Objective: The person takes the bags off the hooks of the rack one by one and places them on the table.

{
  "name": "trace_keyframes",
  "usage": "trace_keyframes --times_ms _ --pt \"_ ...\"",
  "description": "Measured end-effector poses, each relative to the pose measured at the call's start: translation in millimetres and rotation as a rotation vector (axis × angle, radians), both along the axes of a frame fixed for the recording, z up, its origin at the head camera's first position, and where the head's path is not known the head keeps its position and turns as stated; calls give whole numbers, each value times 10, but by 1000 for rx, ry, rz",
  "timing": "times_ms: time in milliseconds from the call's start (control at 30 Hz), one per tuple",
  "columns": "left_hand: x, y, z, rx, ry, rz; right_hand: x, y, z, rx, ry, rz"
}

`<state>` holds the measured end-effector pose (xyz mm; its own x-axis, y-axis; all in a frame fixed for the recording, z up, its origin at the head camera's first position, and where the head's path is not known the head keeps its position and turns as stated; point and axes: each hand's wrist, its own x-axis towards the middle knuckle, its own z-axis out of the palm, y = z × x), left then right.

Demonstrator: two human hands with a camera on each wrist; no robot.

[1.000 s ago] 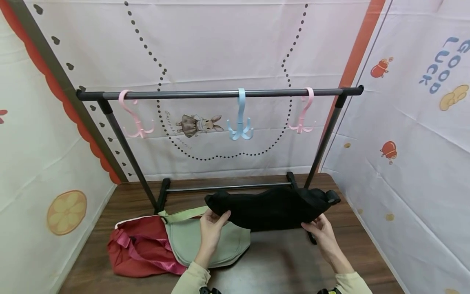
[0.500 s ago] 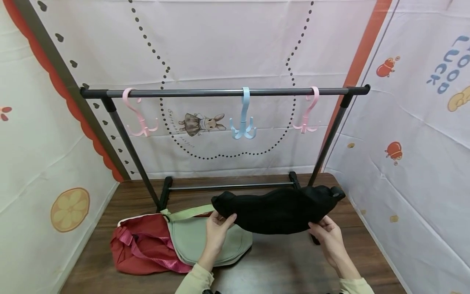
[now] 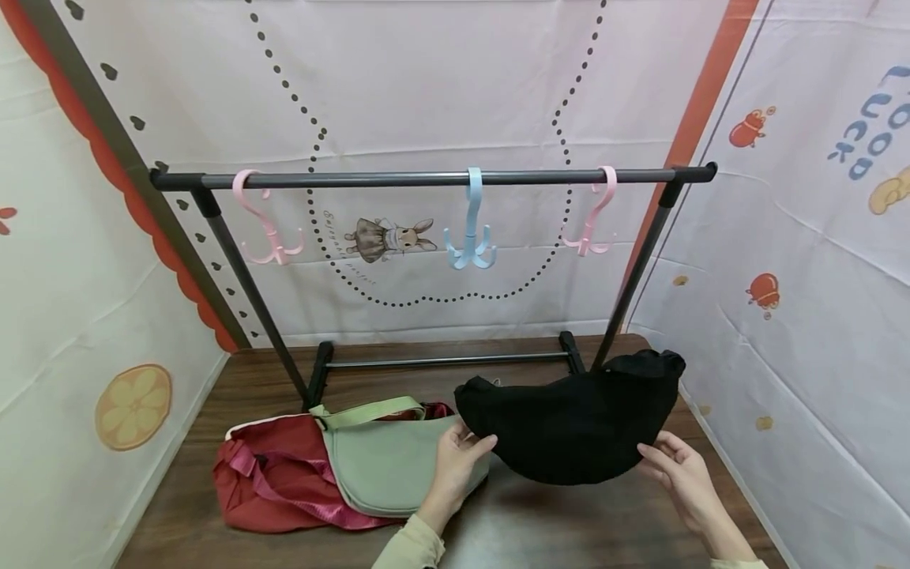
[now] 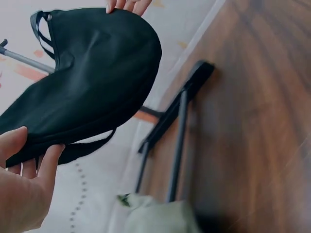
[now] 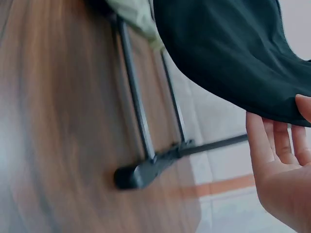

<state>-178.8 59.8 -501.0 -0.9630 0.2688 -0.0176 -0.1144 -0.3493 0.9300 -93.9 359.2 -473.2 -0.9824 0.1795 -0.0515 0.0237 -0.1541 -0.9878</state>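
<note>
A black crescent-shaped bag (image 3: 569,431) is held up over the table between both hands. My left hand (image 3: 455,466) pinches its left end, thumb on the near face and fingers behind. At the lower right edge, my right hand (image 3: 678,478) grips it the same way. The left wrist view shows the bag's broad face (image 4: 102,63), with a strap (image 4: 87,149) looping below its edge and the left hand (image 4: 29,179) at the near end. In the right wrist view a zipper runs along the bag's upper edge, and the right hand (image 5: 282,155) holds the lower edge.
A black garment rack (image 3: 384,180) stands at the back of the table (image 3: 526,521). From its bar hang a pink hook (image 3: 270,229), a blue hook (image 3: 471,229) and another pink hook (image 3: 592,221). A red bag (image 3: 273,474) and a green bag (image 3: 387,466) lie at left.
Both hands have moved right and slightly toward me with the black bag. The bag has tilted so that its broad face shows more, and the green bag is less covered.
</note>
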Motion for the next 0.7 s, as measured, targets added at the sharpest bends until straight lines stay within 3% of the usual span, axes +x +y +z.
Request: trace_keyframes --times_ms 133,333,533,700 --pt "13 113 -112 16 -63 -13 14 99 -65 50 -129 -28" --pt "-42 196 -239 -82 -74 -16 -39 158 -213 77 -335 -71" --pt "-141 254 -406 -163 -75 -20 -97 166 -369 91 -391 -52" --pt "-179 292 -474 -202 -94 12 -159 163 -457 88 -403 -70"
